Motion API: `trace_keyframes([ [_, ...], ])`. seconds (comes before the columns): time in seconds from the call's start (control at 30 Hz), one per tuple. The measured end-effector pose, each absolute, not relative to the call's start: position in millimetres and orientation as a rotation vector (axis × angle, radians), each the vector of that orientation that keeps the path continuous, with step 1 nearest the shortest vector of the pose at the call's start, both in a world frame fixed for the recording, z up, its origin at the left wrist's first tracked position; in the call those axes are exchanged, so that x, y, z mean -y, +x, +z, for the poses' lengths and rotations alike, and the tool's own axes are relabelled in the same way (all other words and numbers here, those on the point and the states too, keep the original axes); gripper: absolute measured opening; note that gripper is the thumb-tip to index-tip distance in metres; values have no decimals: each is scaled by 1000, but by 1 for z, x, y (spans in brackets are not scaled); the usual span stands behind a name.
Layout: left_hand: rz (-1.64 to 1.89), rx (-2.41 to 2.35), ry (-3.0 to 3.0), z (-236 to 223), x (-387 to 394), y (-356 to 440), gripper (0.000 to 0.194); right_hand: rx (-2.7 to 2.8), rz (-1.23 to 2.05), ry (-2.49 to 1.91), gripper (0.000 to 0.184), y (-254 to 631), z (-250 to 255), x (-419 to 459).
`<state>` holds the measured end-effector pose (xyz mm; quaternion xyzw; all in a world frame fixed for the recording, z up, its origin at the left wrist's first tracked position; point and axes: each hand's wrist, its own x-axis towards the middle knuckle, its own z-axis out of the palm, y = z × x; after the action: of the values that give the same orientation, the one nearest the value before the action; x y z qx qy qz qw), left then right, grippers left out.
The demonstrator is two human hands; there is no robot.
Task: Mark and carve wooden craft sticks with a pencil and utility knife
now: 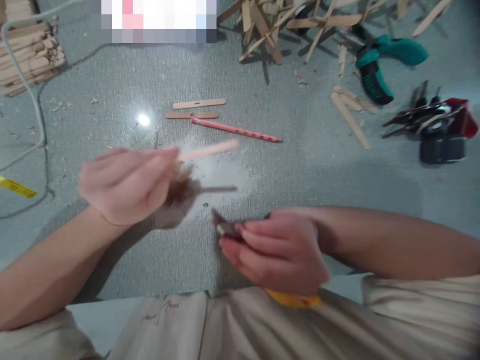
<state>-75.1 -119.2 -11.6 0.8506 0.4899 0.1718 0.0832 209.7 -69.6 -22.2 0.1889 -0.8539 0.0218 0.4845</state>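
Observation:
My left hand [129, 182] is closed on one end of a wooden craft stick [213, 149], which points to the right above the table. Lower and to the right, my right hand [279, 247] grips a small dark knife-like tool [229, 230], its tip toward the upper left. The fingers hide most of that tool. Past my left hand lie a pale craft stick [199, 104] with a small slot in its middle, a browner craft stick [180, 116] and a pink pencil [236, 131]. A tiny round piece [206, 205] sits on the table between my hands.
A heap of craft sticks [262, 30] is at the back, with teal-handled pliers [375, 65] to its right. More small tools [431, 120] lie at the far right. Stacked sticks [28, 55] and a white cable [30, 90] are at left. Wood shavings [56, 105] dot the table.

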Motion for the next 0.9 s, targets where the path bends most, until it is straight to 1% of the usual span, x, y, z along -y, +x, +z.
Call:
trace_keyframes([
  [0.1, 978, -1405, 2844, -3, 115, -70, 34, 2187, 55, 361, 20, 215, -21, 63],
  [0.17, 1060, -1261, 2993, 7, 115, -66, 25, 2267, 82, 340, 19, 219, -17, 59],
  [0.27, 863, -1231, 2958, 21, 118, -63, 19, 2361, 101, 281, 15, 223, -12, 59],
  [0.33, 807, -1179, 2947, 28, 121, -61, 18, 2369, 112, 279, 12, 224, -9, 59],
  [0.43, 856, -1052, 3075, 35, 122, -56, 17, 2390, 114, 273, 10, 223, -8, 57],
  [0.53, 875, -1031, 3135, 38, 120, -51, 21, 2387, 97, 238, 13, 222, -10, 54],
  [0.8, 871, -1110, 2962, 40, 119, -50, 18, 2357, 110, 200, 15, 220, -13, 54],
  [0.9, 895, -1095, 2891, 40, 118, -51, 17, 2389, 145, 217, 12, 222, -12, 54],
])
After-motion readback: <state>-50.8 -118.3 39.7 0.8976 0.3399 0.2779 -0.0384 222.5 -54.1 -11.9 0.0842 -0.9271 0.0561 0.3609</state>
